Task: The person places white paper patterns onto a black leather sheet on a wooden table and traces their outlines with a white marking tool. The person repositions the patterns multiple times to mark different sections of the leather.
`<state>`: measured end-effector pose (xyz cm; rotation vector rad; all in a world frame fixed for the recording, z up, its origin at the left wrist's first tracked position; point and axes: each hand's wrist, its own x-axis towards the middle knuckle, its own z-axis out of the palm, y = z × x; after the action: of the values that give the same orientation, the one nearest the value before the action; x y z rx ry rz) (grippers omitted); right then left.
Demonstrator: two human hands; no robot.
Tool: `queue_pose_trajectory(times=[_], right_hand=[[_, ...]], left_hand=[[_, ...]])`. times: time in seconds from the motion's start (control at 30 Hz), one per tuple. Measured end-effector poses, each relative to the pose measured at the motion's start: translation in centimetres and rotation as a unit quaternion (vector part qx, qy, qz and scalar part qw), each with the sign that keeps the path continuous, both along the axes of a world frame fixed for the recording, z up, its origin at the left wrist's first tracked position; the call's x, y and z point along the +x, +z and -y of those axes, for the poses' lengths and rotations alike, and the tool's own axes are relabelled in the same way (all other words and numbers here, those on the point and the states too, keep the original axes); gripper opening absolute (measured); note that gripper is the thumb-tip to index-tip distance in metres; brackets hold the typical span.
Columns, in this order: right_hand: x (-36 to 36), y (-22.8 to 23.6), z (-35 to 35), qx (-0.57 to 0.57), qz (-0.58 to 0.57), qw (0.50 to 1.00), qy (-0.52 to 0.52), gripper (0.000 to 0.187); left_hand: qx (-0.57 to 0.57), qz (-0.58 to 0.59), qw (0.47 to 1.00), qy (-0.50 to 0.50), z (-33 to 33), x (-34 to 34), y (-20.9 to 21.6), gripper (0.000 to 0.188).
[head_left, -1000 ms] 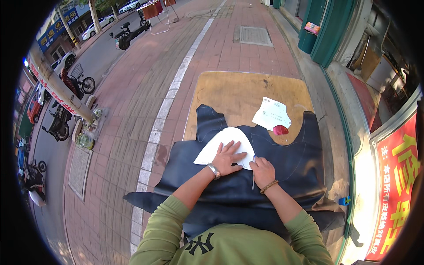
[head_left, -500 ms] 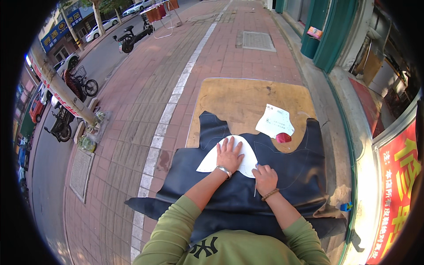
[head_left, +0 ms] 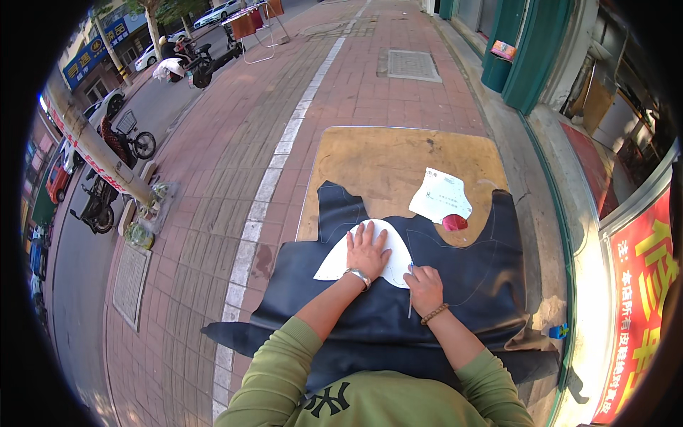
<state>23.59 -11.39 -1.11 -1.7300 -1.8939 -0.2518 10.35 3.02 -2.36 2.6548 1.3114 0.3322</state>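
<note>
A white curved paper pattern (head_left: 398, 248) lies flat on a large sheet of black leather (head_left: 302, 288). My left hand (head_left: 367, 255) presses on the pattern with its fingers spread. At the pattern's right edge, my right hand (head_left: 425, 286) is closed around a slim pen (head_left: 410, 306). The pen's upper end sticks out below the fist, and the fingers partly hide its tip. Thin light outlines show on the leather right of the pattern. Farther off lies a second white pattern (head_left: 440, 196), with a red piece (head_left: 455, 223) at its lower edge.
The leather drapes over the near side of a worn wooden table (head_left: 384, 153). A brick pavement (head_left: 284, 107) runs along its left, with a pole (head_left: 107, 149) and parked bikes beyond. On the right stand a green door frame (head_left: 544, 57) and a red sign (head_left: 640, 306).
A rider on a two-wheeler has come into view on the street at the upper left. Both hands keep nearly the same place on and beside the pattern.
</note>
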Motion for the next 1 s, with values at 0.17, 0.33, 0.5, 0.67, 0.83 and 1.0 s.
queue_pose_trajectory(times=[0.17, 0.33, 0.5, 0.67, 0.83, 1.0], right_hand=[[0.1, -0.1, -0.1, 0.004, -0.023, 1.0, 0.012, 0.015], [0.3, 0.0, -0.1, 0.016, -0.004, 1.0, 0.02, 0.016], [0.2, 0.7, 0.0, 0.012, 0.01, 1.0, 0.011, 0.018], [-0.6, 1.6, 2.7, -0.031, 0.059, 0.998, -0.01, 0.022], [-0.6, 1.5, 4.1, -0.045, 0.022, 0.999, -0.019, 0.023], [-0.1, 1.3, 3.5, -0.055, 0.034, 0.998, -0.014, 0.023]], left_hand=[[0.008, 0.014, 1.0, 0.0, 0.0, 0.0, 0.0, 0.054], [0.009, 0.016, 1.0, -0.008, -0.1, -0.2, -0.2, 0.056], [0.012, 0.017, 0.999, -0.049, -0.5, 0.4, -0.8, 0.056], [0.028, -0.035, 0.998, -0.05, -0.2, 0.5, -0.6, 0.056], [-0.004, -0.052, 0.998, -0.045, 0.2, 1.1, 0.4, 0.061], [-0.034, -0.067, 0.997, -0.026, 0.4, 1.6, 1.3, 0.062]])
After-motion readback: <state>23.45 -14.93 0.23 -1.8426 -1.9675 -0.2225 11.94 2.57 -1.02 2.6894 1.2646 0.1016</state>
